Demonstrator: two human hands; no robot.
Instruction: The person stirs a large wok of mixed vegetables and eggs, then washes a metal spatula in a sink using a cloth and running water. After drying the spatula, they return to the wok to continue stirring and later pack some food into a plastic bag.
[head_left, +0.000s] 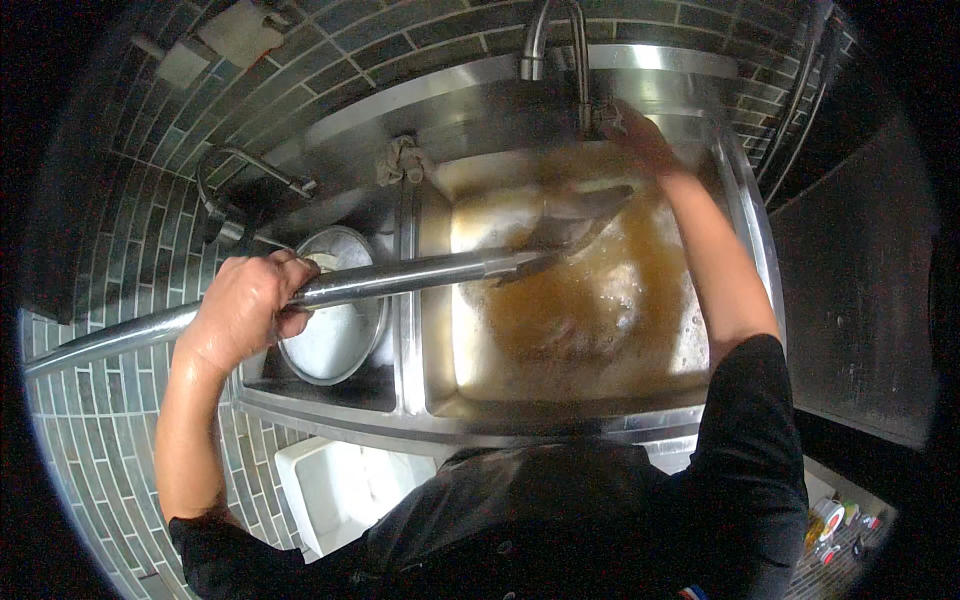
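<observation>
My left hand (251, 304) is closed around the long steel handle (397, 277) of a shovel-like tool. This handle slants across the left basin and the divider. The tool's dark head (577, 221) lies over or in the brownish water (585, 322) of the right sink basin (439, 360); how deep it sits I cannot tell. At the back of that basin, my right hand (637, 139) reaches to the base of a steel tap (581, 67), by a fitting (606, 118). Blur hides whether its fingers grip the fitting.
A round metal pot (330, 360) stands in the left basin under a second tap (259, 169). A crumpled cloth (401, 161) rests at the divider's back end. A white tub (300, 480) is below the sink's front edge. Tiled walls (157, 247) border the left and back.
</observation>
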